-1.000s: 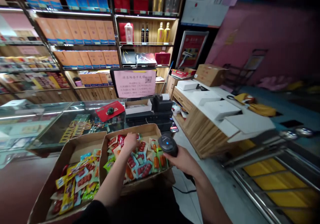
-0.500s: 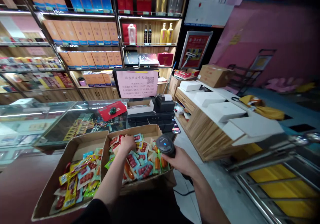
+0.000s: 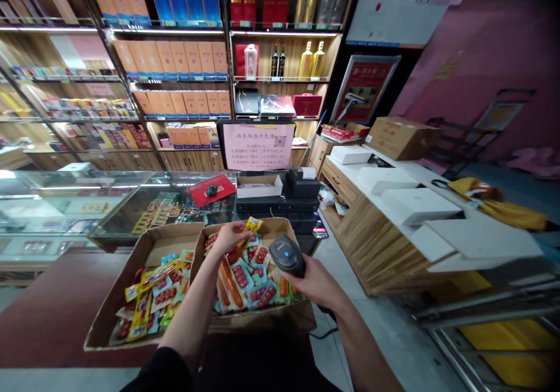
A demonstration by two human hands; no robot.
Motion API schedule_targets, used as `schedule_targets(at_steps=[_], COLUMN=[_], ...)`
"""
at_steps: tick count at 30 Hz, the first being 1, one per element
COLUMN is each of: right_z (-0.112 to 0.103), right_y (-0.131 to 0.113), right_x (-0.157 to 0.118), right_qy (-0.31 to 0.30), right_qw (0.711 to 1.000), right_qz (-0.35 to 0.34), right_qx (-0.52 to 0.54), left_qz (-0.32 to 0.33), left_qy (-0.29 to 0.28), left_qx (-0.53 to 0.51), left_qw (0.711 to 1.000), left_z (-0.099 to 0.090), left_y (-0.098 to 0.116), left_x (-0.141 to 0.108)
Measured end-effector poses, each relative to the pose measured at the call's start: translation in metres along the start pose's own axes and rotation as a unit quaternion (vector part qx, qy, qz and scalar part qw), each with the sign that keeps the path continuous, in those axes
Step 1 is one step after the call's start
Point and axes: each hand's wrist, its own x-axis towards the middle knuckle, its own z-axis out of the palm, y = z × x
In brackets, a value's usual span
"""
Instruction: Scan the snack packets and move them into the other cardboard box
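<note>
My left hand [image 3: 230, 237] is closed on a yellow snack packet [image 3: 252, 225], held just above the far side of the right cardboard box [image 3: 280, 226]. That box is full of small packaged sausages [image 3: 262, 294] in clear, blue and green wrappers. My right hand [image 3: 317, 284] grips a black barcode scanner [image 3: 286, 255], its head over the box's right side with a blue light on top. To the left, a second cardboard box [image 3: 144, 252] holds more sausage packets and several yellow packets [image 3: 140, 316].
Beyond the boxes stand a receipt printer [image 3: 301, 182], a white tray [image 3: 259, 186] and a sign-covered monitor [image 3: 258, 147]. A glass display case [image 3: 114, 205] is on the left. White boxes [image 3: 420, 205] lie on the right counter. A phone [image 3: 319, 226] lies near the right box.
My left hand has come up out of the packets, now with a yellow packet in its fingers. The scanner stays in my right hand. The view has turned slightly left.
</note>
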Motion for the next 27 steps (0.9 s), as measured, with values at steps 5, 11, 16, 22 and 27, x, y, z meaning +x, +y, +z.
schedule_targets(at_steps=[5, 11, 16, 22, 27], right_z=[0.001, -0.003, 0.002, 0.009, 0.013], right_y=[-0.006, -0.011, -0.010, -0.009, -0.008], right_x=[0.000, -0.002, -0.004, -0.002, -0.002], right_qy=[0.001, 0.010, 0.014, 0.019, 0.018], right_qw=[1.000, 1.000, 1.000, 1.000, 1.000], right_qz=[-0.010, -0.014, -0.024, -0.009, -0.001], right_qx=[0.009, 0.013, 0.012, 0.004, 0.005], left_qz=[0.014, 0.019, -0.055, -0.020, -0.043], left_qy=[-0.005, 0.053, -0.004, -0.111, -0.049], left_qx=[-0.090, -0.213, -0.149, -0.105, -0.080], left_qw=[0.996, 0.975, 0.987, 0.988, 0.995], left_z=[0.000, 0.001, -0.005, -0.016, -0.025], left_y=[0.008, 0.028, 0.028, 0.024, 0.024], left_x=[-0.008, -0.017, -0.028, -0.038, -0.038])
